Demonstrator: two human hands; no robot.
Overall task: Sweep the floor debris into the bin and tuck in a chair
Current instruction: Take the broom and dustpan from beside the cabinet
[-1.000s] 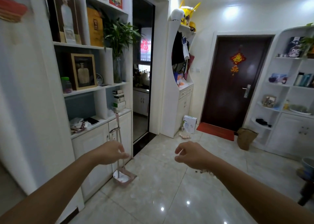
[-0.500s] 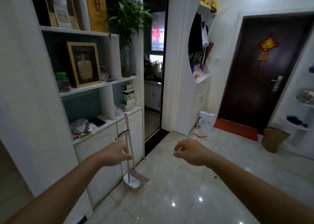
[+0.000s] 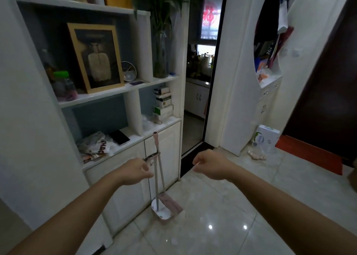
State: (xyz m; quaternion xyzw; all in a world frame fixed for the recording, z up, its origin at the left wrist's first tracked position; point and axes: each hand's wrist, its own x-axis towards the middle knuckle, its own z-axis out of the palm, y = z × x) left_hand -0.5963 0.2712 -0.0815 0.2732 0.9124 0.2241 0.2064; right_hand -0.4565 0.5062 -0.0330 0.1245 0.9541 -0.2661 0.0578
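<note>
A pink broom and dustpan set (image 3: 161, 179) stands upright on the tiled floor against the white cabinet, its pan (image 3: 164, 211) on the floor. My left hand (image 3: 135, 170) is stretched out with loosely curled fingers just left of the two handles, close to them but holding nothing. Further right, my right hand (image 3: 210, 165) hovers over the floor, fingers loosely curled and empty. No chair, bin or debris pile shows in this view.
The white shelf cabinet (image 3: 123, 156) fills the left side, holding a framed picture (image 3: 96, 56), a phone and bags. A dark doorway (image 3: 199, 100) leads to a kitchen. A white box (image 3: 265, 138) and a red mat (image 3: 309, 155) lie by the dark front door.
I have moved closer to the cabinet and the view has tilted down. My left hand has neared the broom handles; both hands stay empty.
</note>
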